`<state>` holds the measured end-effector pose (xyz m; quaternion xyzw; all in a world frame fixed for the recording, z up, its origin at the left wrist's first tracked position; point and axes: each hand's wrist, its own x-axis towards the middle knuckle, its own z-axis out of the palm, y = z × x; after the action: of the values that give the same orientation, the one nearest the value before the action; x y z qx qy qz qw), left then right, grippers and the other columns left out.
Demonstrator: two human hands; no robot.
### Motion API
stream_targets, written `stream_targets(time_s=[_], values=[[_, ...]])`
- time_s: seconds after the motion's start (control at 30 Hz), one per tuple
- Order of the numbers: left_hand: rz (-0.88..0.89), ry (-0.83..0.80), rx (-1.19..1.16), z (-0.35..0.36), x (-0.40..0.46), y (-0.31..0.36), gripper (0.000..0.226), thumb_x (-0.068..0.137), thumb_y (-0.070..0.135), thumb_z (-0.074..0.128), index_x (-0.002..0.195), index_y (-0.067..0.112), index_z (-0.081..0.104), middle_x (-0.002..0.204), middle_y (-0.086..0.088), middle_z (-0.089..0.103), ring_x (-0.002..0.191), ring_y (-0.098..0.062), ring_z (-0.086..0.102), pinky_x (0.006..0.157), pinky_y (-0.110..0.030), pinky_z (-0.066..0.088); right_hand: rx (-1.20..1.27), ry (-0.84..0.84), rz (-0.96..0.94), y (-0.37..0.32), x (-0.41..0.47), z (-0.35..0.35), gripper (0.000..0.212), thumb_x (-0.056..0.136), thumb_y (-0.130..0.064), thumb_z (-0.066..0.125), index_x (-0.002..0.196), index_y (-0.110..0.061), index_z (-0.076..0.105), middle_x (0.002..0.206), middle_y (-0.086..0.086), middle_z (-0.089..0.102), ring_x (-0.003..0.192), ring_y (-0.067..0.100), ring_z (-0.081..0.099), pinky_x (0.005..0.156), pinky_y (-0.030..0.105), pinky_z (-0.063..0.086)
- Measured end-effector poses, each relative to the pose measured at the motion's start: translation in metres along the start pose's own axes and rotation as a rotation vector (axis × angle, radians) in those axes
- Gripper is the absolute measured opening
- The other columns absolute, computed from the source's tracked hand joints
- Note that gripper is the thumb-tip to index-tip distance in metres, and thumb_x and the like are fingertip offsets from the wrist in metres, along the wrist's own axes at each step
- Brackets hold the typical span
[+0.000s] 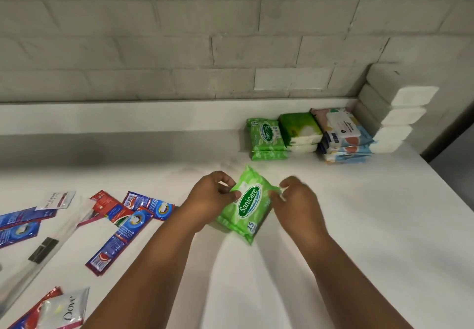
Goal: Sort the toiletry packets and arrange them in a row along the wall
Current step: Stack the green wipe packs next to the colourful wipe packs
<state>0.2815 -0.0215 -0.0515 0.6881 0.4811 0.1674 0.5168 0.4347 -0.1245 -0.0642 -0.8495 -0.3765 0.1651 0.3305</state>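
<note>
A green Sanicare wipes packet (247, 206) is held tilted over the middle of the white counter. My left hand (211, 196) pinches its left edge and my right hand (297, 200) grips its right edge. Along the wall at the back right runs a row: a stack of two green Sanicare packets (266, 137), a green-and-white tissue pack stack (300, 131), a stack of pastel wipes packs (343, 136), and stacked white packs (400, 113) in the corner.
Red and blue toothpaste sachets (128, 223) lie scattered on the counter (359, 226) at the left. A white Dove sachet (65, 308) sits at the bottom left, beside a clear plastic sleeve (43, 246). The counter's right edge drops off near the corner.
</note>
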Motion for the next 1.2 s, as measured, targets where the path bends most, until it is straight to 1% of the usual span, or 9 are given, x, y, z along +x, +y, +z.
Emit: stream_targets(time_s=[0.1, 0.3, 0.47, 0.6, 0.73, 0.87, 0.97, 1.07, 1.2], values=[[0.11, -0.12, 0.101, -0.009, 0.006, 0.02, 0.015, 0.079, 0.017, 0.077, 0.087, 0.023, 0.066, 0.088, -0.01, 0.072, 0.074, -0.019, 0.064, 0.073, -0.031, 0.048, -0.135, 0.155, -0.331, -0.011, 0.019, -0.025, 0.038, 0.088, -0.034, 0.065, 0.119, -0.014, 0.058, 0.115, 0.01, 0.056, 0.105, 0.029, 0.056, 0.088, 0.038, 0.048], [0.259, -0.335, 0.226, -0.012, 0.025, 0.052, 0.016, 0.078, 0.011, 0.077, 0.086, 0.021, 0.069, 0.083, -0.011, 0.071, 0.077, -0.019, 0.066, 0.086, -0.044, 0.053, -0.139, -0.501, -0.339, -0.023, 0.037, -0.054, 0.022, 0.084, -0.033, 0.071, 0.104, -0.023, 0.068, 0.096, -0.006, 0.067, 0.087, 0.013, 0.062, 0.071, 0.025, 0.045], [0.402, -0.006, 0.231, 0.001, 0.045, 0.052, 0.035, 0.077, 0.018, 0.079, 0.108, 0.023, 0.064, 0.112, 0.001, 0.063, 0.103, -0.016, 0.061, 0.089, -0.026, 0.048, 0.252, -0.325, -0.181, -0.001, 0.051, -0.041, 0.011, 0.081, -0.024, 0.075, 0.087, -0.016, 0.071, 0.085, 0.01, 0.071, 0.073, 0.018, 0.063, 0.068, 0.033, 0.049], [0.282, 0.358, 0.021, 0.019, 0.056, 0.033, 0.045, 0.079, 0.035, 0.075, 0.116, 0.019, 0.056, 0.118, -0.008, 0.055, 0.1, -0.024, 0.06, 0.09, -0.037, 0.051, 0.813, -0.223, 0.117, 0.004, 0.06, -0.027, 0.012, 0.087, -0.012, 0.068, 0.096, -0.004, 0.068, 0.098, 0.021, 0.072, 0.088, 0.037, 0.069, 0.077, 0.051, 0.057], [-0.086, 0.092, -0.412, 0.043, 0.054, 0.027, 0.05, 0.085, 0.036, 0.069, 0.123, 0.012, 0.047, 0.099, -0.006, 0.065, 0.08, -0.02, 0.066, 0.074, -0.033, 0.054, 1.096, -0.161, 0.285, -0.002, 0.079, -0.016, 0.019, 0.091, -0.008, 0.061, 0.105, 0.004, 0.064, 0.108, 0.024, 0.069, 0.094, 0.04, 0.068, 0.082, 0.062, 0.053], [-0.027, 0.04, -0.492, 0.051, 0.075, 0.03, 0.034, 0.085, 0.016, 0.071, 0.112, 0.01, 0.053, 0.094, -0.006, 0.067, 0.077, -0.016, 0.064, 0.064, -0.024, 0.054, 1.13, -0.082, 0.276, -0.011, 0.099, -0.004, 0.009, 0.093, -0.006, 0.059, 0.098, -0.006, 0.066, 0.103, 0.017, 0.07, 0.081, 0.029, 0.07, 0.068, 0.042, 0.06], [-0.005, 0.086, -0.482, 0.05, 0.092, 0.034, 0.027, 0.081, 0.007, 0.073, 0.102, 0.01, 0.057, 0.09, -0.008, 0.067, 0.076, -0.019, 0.064, 0.07, -0.031, 0.055, 1.025, -0.028, 0.262, -0.015, 0.111, 0.004, 0.006, 0.092, -0.013, 0.062, 0.09, -0.011, 0.068, 0.095, 0.015, 0.072, 0.076, 0.026, 0.07, 0.06, 0.037, 0.059], [0.015, 0.14, -0.483, 0.047, 0.108, 0.035, 0.025, 0.079, 0.006, 0.075, 0.097, 0.012, 0.06, 0.093, -0.012, 0.07, 0.078, -0.021, 0.067, 0.074, -0.033, 0.057, 0.478, 0.105, 0.098, -0.016, 0.123, 0.009, 0.023, 0.088, -0.033, 0.065, 0.096, -0.012, 0.065, 0.086, 0.007, 0.07, 0.075, 0.025, 0.065, 0.066, 0.037, 0.054], [0.032, 0.203, -0.482, 0.048, 0.121, 0.032, 0.021, 0.077, 0.006, 0.076, 0.088, 0.016, 0.061, 0.092, -0.012, 0.069, 0.077, -0.02, 0.067, 0.072, -0.031, 0.058, -0.141, 0.318, -0.146, -0.017, 0.124, 0.013, 0.039, 0.088, -0.034, 0.061, 0.121, -0.015, 0.059, 0.111, 0.013, 0.057, 0.094, 0.035, 0.058, 0.073, 0.032, 0.042]])
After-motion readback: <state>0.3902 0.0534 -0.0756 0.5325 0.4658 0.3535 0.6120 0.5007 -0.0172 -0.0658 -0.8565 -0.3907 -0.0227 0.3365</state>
